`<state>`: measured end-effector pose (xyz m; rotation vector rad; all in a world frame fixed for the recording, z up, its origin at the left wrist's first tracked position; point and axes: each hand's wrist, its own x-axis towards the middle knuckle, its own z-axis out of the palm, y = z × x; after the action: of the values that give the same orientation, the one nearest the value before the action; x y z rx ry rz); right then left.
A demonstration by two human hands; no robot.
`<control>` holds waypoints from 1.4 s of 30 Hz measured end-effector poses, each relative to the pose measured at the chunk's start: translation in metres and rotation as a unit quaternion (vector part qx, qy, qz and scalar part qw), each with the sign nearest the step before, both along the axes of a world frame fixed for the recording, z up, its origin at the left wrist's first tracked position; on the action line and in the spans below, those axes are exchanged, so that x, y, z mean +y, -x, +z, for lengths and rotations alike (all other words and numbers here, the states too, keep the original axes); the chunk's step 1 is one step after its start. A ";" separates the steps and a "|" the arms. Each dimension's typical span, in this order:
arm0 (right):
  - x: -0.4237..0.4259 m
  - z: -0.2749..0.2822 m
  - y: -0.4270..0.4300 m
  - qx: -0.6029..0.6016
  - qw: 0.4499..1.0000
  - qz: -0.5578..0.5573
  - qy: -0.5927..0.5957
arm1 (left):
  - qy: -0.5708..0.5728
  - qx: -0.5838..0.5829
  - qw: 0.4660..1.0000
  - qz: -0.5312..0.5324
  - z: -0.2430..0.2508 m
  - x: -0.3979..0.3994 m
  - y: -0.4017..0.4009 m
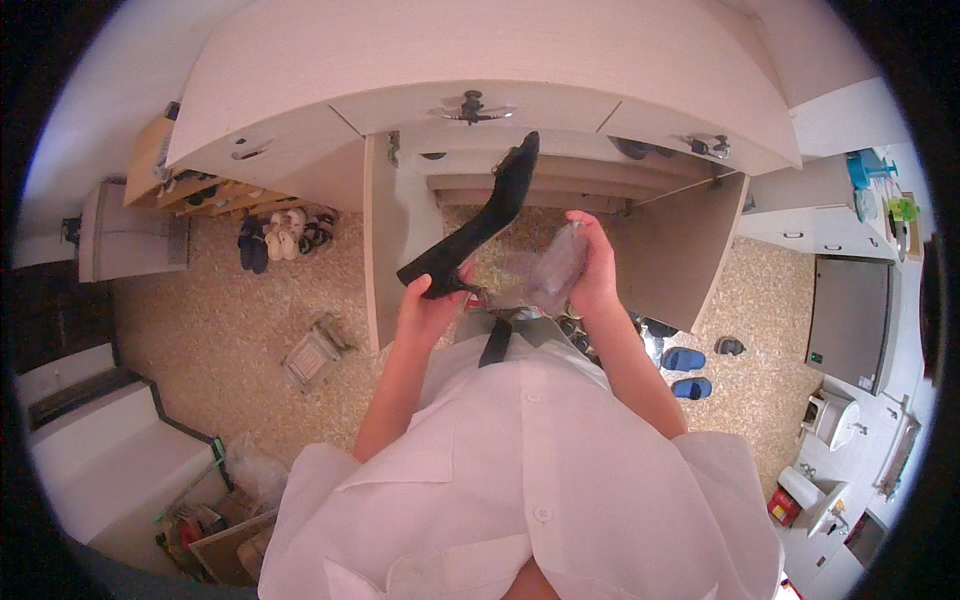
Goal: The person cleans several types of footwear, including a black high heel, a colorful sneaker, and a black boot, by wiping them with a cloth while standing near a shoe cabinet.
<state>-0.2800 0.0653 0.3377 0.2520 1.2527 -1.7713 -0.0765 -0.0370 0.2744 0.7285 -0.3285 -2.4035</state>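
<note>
My left hand (435, 304) grips a black shoe (487, 225) that looks like a high heel, its narrow end pointing up and away from me. In my right hand (596, 262) is a crumpled piece of clear plastic (555, 266), probably a bag, hanging between the two hands. Both hands are in front of an open shoe cabinet (525, 169), between its left door (371, 240) and right door (675, 240). Dark shoes (637, 148) show on a shelf inside. Part of the plastic's lower end is hard to make out.
Blue slippers (684, 358) and other shoes lie on the speckled floor by the right door. More pairs (285, 234) stand left of the cabinet, near a wooden shoe rack (217, 196). A small stool-like object (313, 356) is on the floor at left. Washbasins (832, 420) line the right.
</note>
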 end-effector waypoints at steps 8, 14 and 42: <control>-0.014 0.005 -0.016 -0.058 0.983 0.169 0.048 | 0.008 0.079 0.996 -0.047 0.000 0.005 0.001; -0.022 0.000 -0.018 -0.010 0.972 0.214 0.095 | 0.121 0.049 0.978 -0.165 0.020 0.003 0.000; 0.051 0.006 0.041 0.074 0.994 0.028 0.070 | 0.700 -0.353 0.607 -0.133 0.101 -0.009 0.095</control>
<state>-0.3211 0.1163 0.3442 0.0057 1.2209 -1.8467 -0.1720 -0.0463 0.3753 0.7217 -2.3667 -1.1283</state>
